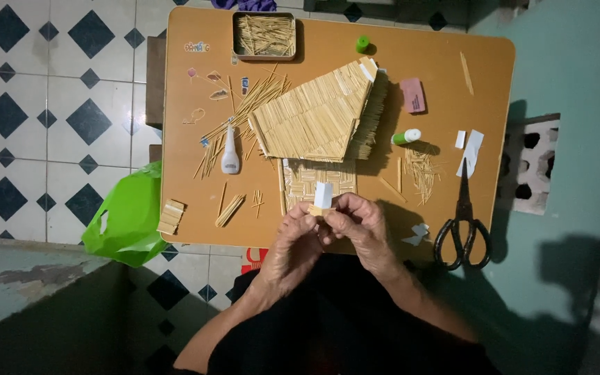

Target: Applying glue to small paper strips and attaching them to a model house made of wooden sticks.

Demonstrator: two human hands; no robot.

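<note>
Metal tin [236, 35] full of toothpicks [265, 35], far from hands [331, 232]

At the near edge of the orange-brown low table [196, 139], the left hand [296, 239] and right hand [362, 226] together pinch a small pale wooden block with a white paper strip [322, 198]. Just beyond lies a toothpick-built model roof [317, 114]. Black scissors [463, 226] lie right; a green plastic bag [126, 219] hangs left.

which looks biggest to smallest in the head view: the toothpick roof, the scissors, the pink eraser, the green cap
1. toothpick roof
2. scissors
3. pink eraser
4. green cap
All lie on the same table, so nearness to the camera hardly matters.
</note>
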